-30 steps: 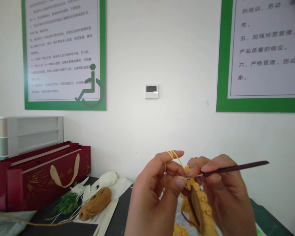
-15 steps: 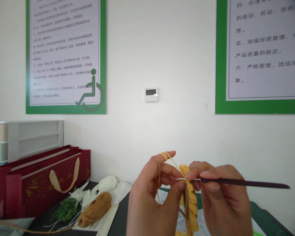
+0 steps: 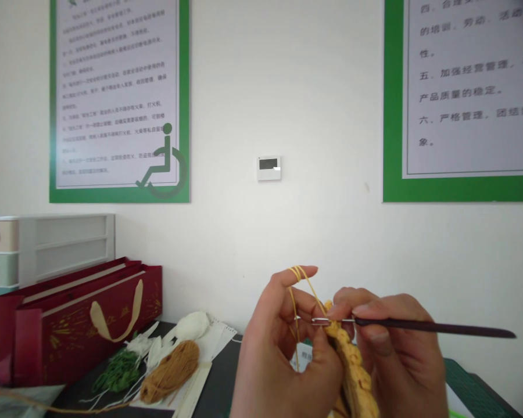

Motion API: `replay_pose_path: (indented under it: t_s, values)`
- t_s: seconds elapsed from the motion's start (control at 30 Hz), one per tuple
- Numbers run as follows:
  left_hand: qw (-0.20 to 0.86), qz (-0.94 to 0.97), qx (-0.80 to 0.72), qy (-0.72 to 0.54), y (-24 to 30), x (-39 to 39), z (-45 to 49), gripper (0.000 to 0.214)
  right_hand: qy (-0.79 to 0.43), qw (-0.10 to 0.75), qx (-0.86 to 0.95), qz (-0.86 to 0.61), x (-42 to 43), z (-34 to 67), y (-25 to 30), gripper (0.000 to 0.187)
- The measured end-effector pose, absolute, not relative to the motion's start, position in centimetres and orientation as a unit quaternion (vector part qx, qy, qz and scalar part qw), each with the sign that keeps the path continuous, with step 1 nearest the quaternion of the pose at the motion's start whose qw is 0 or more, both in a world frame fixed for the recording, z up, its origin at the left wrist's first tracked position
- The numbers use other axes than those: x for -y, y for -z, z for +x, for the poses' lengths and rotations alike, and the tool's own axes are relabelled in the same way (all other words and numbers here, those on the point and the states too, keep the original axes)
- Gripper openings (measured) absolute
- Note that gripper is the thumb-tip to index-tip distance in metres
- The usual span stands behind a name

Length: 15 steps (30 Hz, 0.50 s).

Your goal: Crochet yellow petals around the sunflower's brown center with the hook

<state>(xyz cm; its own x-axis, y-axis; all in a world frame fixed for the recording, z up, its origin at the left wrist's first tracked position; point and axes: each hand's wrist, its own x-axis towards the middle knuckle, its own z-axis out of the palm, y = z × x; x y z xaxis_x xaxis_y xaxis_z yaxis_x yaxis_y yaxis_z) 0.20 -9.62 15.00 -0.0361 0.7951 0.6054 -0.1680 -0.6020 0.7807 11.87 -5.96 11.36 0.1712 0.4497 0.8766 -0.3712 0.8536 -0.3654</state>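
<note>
My left hand (image 3: 283, 348) pinches the edge of a yellow crochet piece (image 3: 353, 360) between thumb and fingers. Yellow yarn (image 3: 310, 284) is wound round its raised index finger and runs down to the piece. In my right hand (image 3: 401, 348) is a crochet hook (image 3: 436, 328) with a dark handle, held level. Its metal tip passes the top of the piece and points left, beside the left fingertips. The lower part of the crochet piece is partly hidden behind the hands and cut off by the frame.
At left on the dark table lie a brown yarn skein (image 3: 172, 371), green yarn (image 3: 118, 370) and a white yarn ball (image 3: 192, 325). Behind them stand red gift bags (image 3: 91, 325) and a drawer unit (image 3: 70, 241). A green mat (image 3: 466, 383) lies at right.
The crochet piece has tilted, its lower end swinging right and its top edge dropping slightly. My left hand has shifted a little right; the hook's tip shows more clearly.
</note>
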Motion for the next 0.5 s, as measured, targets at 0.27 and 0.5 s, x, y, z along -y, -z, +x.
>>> replay_pose_path:
  t_s: [0.27,0.5]
  values:
    - [0.394,0.572,-0.234,-0.681,-14.86,9.71,0.39,0.044,-0.284,0.782,0.554,-0.030,6.03,11.59,-11.30,0.004]
    - [0.469,0.551,-0.196,-0.661,-15.20,9.82,-0.26,0.043,-0.255,0.804,0.535,-0.044,6.22,11.63,-11.24,0.005]
